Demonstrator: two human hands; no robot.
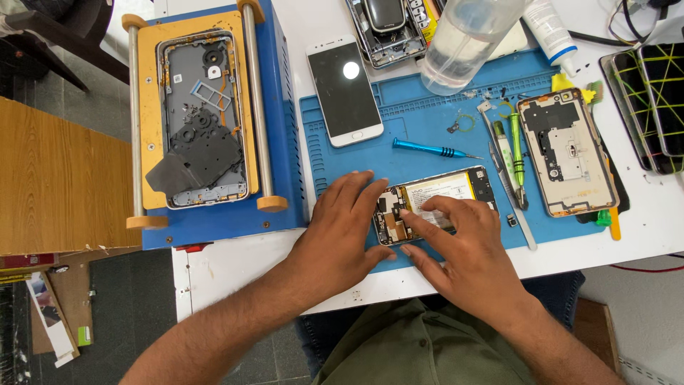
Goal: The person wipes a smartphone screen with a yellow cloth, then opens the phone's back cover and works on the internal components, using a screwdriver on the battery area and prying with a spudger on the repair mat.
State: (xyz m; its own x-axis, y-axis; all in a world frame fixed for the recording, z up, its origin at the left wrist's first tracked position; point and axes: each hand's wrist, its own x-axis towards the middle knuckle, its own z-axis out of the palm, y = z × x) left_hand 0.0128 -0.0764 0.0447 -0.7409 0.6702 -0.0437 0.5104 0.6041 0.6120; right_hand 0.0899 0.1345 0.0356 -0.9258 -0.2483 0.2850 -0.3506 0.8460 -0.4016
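An opened phone (456, 188) with its back cover off lies on the blue work mat (427, 128), showing a pale battery and circuit board. My left hand (342, 228) rests flat on the mat, fingertips against the phone's left end. My right hand (463, 239) lies over the phone's lower edge, its index finger pressing on the board beside the battery. Neither hand holds a tool.
On the mat lie a white phone face up (344, 89), a blue screwdriver (426, 148), a green screwdriver (517, 153), tweezers (507, 182) and a gold phone frame (568, 153). A blue heating machine (203, 114) holds a grey frame at left. A clear bottle (463, 39) stands behind.
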